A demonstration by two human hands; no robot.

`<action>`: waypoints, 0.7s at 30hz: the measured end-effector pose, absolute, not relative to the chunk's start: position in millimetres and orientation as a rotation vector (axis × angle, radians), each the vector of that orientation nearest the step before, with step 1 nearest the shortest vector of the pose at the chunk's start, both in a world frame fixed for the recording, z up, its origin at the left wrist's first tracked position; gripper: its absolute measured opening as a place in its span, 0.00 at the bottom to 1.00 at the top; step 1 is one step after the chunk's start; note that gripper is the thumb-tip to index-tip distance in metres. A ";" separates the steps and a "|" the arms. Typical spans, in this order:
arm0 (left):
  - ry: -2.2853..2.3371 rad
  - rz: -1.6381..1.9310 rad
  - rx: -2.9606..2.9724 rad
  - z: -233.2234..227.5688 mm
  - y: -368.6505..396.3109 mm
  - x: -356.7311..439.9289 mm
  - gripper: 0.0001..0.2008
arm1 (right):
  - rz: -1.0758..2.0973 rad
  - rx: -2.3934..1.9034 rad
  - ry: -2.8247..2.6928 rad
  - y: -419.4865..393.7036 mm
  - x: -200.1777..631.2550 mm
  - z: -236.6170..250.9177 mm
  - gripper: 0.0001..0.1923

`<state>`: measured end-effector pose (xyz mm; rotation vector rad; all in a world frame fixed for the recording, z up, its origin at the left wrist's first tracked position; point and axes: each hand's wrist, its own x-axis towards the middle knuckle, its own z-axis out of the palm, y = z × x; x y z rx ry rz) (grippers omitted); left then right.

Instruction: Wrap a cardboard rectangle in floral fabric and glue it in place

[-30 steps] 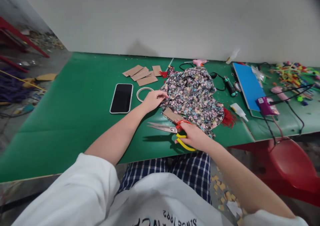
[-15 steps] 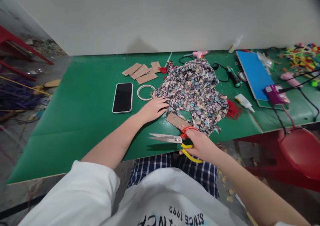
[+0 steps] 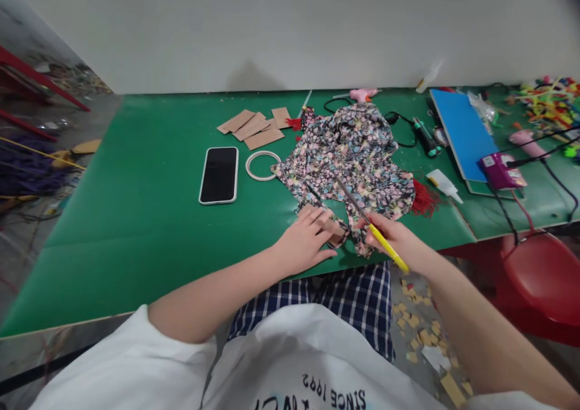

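Observation:
My left hand [image 3: 308,241] lies with fingers spread over a small cardboard piece [image 3: 338,233], which rests on a strip of the floral fabric [image 3: 351,150]. In my right hand [image 3: 387,238] is a pair of scissors [image 3: 385,246] with yellow on its handle. Their blades point away from me, over the fabric's front part, and look closed or edge-on. Part of the cardboard is hidden under my left fingers. Red threads [image 3: 423,198] stick out at the fabric's right side.
Left of the fabric are a tape roll [image 3: 248,167], a phone [image 3: 219,176] and several cardboard pieces [image 3: 265,137]. To the right lie a glue bottle [image 3: 444,185], a utility knife [image 3: 426,138], a blue board [image 3: 462,135] and a purple box with cables [image 3: 502,169]. A pink glue gun [image 3: 362,95] lies behind.
My left hand has moved right and nearer me, onto the cardboard. My right hand has shifted right and turned the scissors from pointing left to pointing away over the fabric.

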<state>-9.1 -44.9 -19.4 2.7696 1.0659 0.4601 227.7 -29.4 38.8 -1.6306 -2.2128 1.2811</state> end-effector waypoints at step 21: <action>1.014 0.318 2.815 -21.1 -44.3 -15.8 0.30 | 0.805 -1.980 -3.212 85.8 203.7 95.2 0.36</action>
